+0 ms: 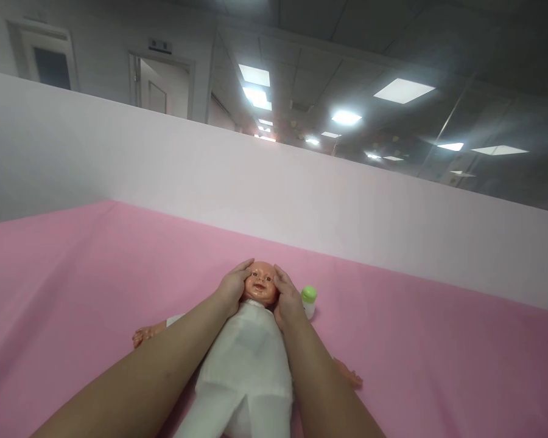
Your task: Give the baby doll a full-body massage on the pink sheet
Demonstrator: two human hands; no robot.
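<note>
A baby doll (246, 353) in white clothes lies on its back, head away from me and legs toward me. My left hand (234, 288) cups the left side of its head, fingertips near the temple. On the other side, my right hand (287, 299) curves against the cheek and temple, so the head is held between both palms. The doll's arms stretch out sideways, partly hidden behind my forearms. Just right of my right hand stands a small white bottle (309, 300) with a green cap.
A pink cloth (95, 274) covers the surface under the doll, with some creases at the left. Behind it runs a low white partition (265, 182). Beyond that are a partly open door (158, 91) and lit ceiling panels.
</note>
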